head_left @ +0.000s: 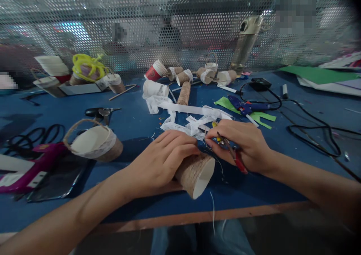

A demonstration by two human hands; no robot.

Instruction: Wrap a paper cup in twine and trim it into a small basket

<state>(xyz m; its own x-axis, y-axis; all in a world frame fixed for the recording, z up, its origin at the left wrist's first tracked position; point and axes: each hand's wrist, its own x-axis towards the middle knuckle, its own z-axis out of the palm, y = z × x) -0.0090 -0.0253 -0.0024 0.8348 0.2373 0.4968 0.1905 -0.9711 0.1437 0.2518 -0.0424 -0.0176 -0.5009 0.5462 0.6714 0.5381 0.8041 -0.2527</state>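
My left hand is wrapped over a paper cup covered in brown twine. The cup lies on its side, its white open mouth facing right and towards me. Just right of it, my right hand is closed on a small metal tool with red and yellow parts; the fingers hide much of it, so its exact kind is unclear. Strips of white lace lie beyond both hands. To the left stands a twine-wrapped cup basket with lace at its rim and a twine handle.
A magenta glue gun lies at left beside black-handled scissors. A blue glue gun rests on green paper, its black cable looping right. Several wrapped cups, a bottle and a perforated metal screen are behind.
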